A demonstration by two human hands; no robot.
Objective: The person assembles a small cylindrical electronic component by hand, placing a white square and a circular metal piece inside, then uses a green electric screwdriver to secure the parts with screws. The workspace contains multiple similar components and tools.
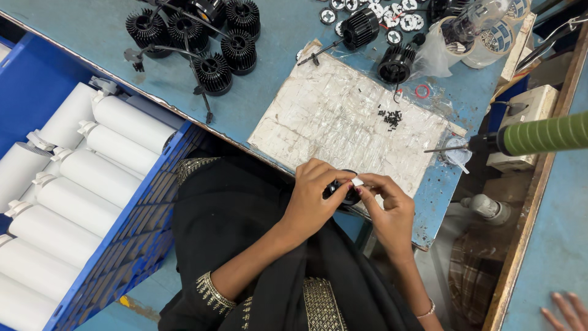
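Lap: black cloth with gold-embroidered cuffs and hem lies closest below, under both forearms.
Left hand (313,190): curled around a small black round part (349,195), fingers wrapped over its top and left side, holding it just off the near edge of the tabletop (92,43).
Right hand (387,205): meets the left at the same part, thumb and forefinger pinched on a small white piece (357,181) at its top edge; the other fingers are folded beneath.
Black part: mostly hidden between the two hands, only a dark rim shows; I cannot tell its finer shape.
Mat (349,119): a worn whitish sheet taped to the blue tabletop, directly beyond the hands, its near edge just past the fingertips.
Screws (390,118): a small heap of tiny black ones on the mat, beyond the right hand.
Screwdriver (539,136): green ribbed handle reaching in from the right, its thin tip over the mat's right edge, well apart from the right hand.
Heat sinks (202,37): a cluster of black finned ones with wires, far beyond the left hand; two more (360,27) lie beyond the mat.
Crate (131,233): blue, just left of the left arm, filled with white cylinders (92,178) lying side by side.
Discs (392,12): small round white-and-black pieces scattered at the far edge.
Other person's hand (566,311): fingertips on the neighbouring surface, low to the right, well away.
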